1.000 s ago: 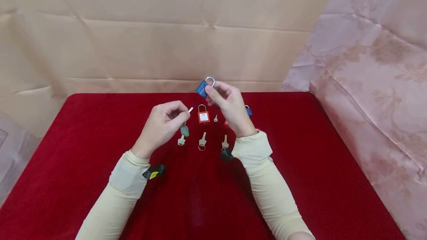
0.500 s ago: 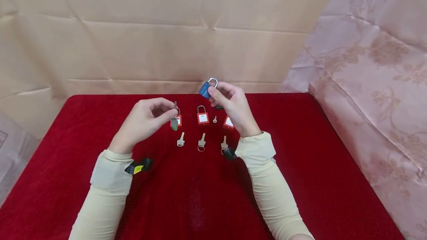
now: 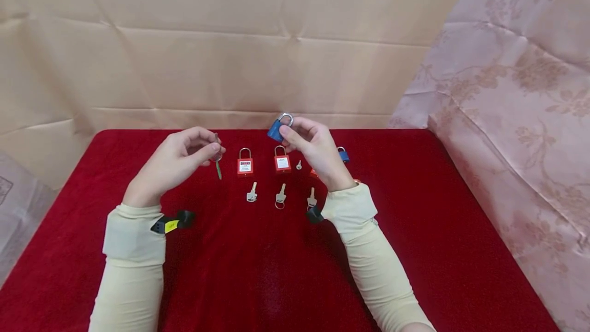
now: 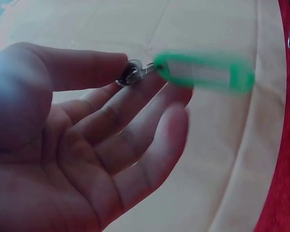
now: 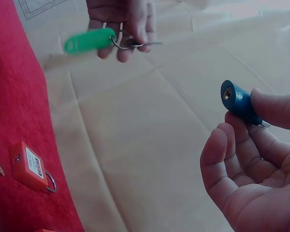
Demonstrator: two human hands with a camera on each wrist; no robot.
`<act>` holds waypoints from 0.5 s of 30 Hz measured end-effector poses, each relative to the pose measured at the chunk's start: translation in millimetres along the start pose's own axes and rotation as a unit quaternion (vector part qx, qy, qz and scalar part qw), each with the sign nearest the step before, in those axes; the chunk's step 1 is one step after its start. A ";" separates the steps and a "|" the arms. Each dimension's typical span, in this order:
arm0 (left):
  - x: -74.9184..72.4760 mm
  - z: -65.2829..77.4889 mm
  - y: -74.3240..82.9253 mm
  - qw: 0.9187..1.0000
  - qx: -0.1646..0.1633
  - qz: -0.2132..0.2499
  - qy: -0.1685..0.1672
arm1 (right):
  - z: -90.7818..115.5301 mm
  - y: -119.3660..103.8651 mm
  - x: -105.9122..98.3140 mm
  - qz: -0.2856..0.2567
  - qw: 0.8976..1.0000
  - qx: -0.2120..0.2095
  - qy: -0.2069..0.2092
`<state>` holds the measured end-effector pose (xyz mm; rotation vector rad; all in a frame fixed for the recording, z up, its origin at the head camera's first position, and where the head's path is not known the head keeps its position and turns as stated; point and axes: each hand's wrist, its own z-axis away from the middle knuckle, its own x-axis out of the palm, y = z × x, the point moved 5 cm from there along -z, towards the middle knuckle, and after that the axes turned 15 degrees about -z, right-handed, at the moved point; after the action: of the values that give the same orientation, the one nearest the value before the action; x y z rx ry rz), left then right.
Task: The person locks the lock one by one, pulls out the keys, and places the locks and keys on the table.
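My left hand (image 3: 172, 163) pinches a small key (image 4: 131, 75) between thumb and forefinger, over the table's left part. From the key's ring hangs a green key tag (image 4: 203, 75), blurred in the left wrist view. My right hand (image 3: 318, 150) holds a blue padlock (image 3: 275, 131) between thumb and fingers, its metal shackle pointing up. In the right wrist view the padlock's keyhole (image 5: 227, 94) faces left, toward the key, with a wide gap between the two. Below stand a red padlock (image 3: 245, 167) and another red padlock (image 3: 282, 164), both with white labels.
On the red cloth (image 3: 272, 270) lie a small key (image 3: 299, 165) and, nearer, a row of larger keys (image 3: 280, 196). A second blue padlock (image 3: 343, 155) and a partly hidden red padlock (image 3: 314, 173) sit by my right wrist. Beige sheeting (image 3: 207, 65) hangs behind the table.
My left hand has moved left with the key, away from the blue padlock, uncovering the left red padlock. The green tag swings. My right hand stays nearly in place, still holding the padlock.
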<state>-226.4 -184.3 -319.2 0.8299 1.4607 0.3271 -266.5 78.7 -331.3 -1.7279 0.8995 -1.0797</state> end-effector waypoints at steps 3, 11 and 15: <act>2.0 -1.5 -10.2 0.999 -0.013 0.015 -0.031 | -0.3 2.2 1.7 0.001 1.000 -0.002 -0.008; 20.7 -8.0 -50.1 0.993 -0.063 -0.013 -0.099 | -0.8 10.4 8.7 0.008 1.000 0.007 -0.024; 31.6 -11.0 -65.5 0.986 -0.096 -0.066 -0.116 | -0.1 12.8 11.4 0.017 0.999 0.016 -0.030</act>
<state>-251.3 -205.4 -385.1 0.5916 1.2373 0.2574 -264.0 64.0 -339.9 -1.7041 0.8658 -1.0097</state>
